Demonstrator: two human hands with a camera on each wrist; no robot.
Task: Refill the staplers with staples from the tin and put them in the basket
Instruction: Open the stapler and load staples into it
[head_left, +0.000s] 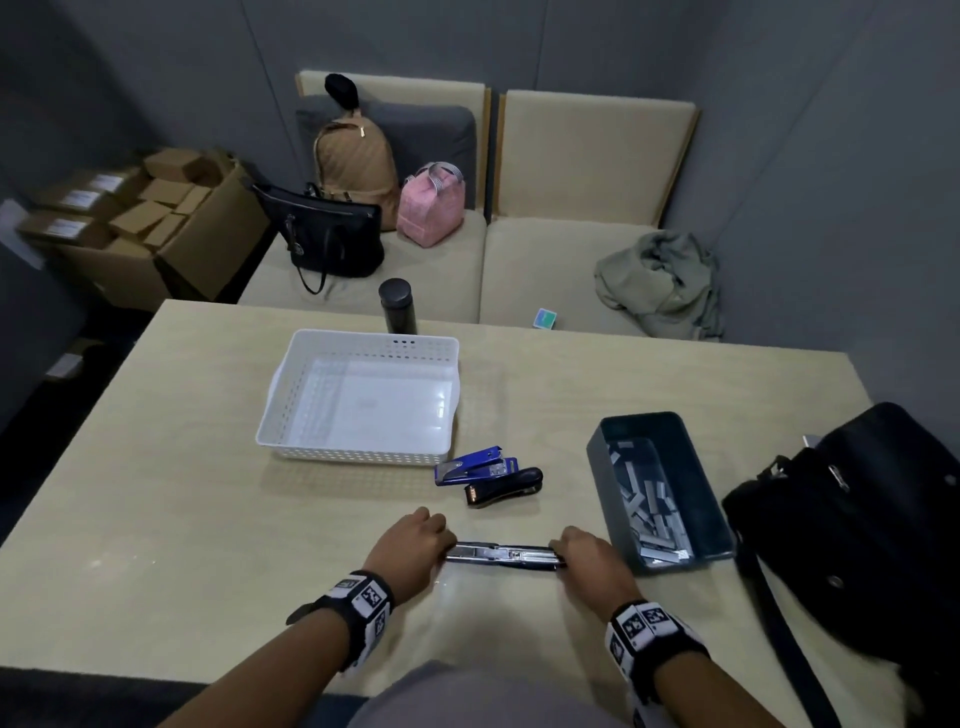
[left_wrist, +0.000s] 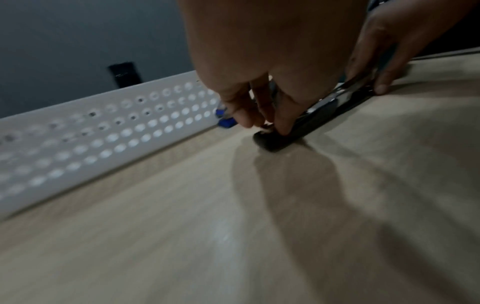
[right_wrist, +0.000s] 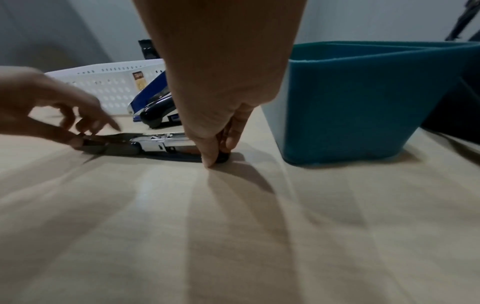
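Stapler (head_left: 503, 553) lies opened flat on the surface, near the tin (head_left: 660, 486). Left hand (head_left: 410, 540) & right hand (head_left: 592, 558) each pinch one end. Keep it pressed flat; magazine probably empty, so load staples straight.

Dim room, light from overhead. Glare patch on the basket (head_left: 322, 447) floor; faint sheen on the tabletop (head_left: 156, 519) nearer the camera than the basket. Head view bows at the edges, corners dark. Both wrist views soft and motion-blurred; basket wall (left_wrist: 78, 144) smeared. Long soft shadows run from both hands (right_wrist: 215, 123) toward the camera. Tin (right_wrist: 363, 102) edges fuzzy.
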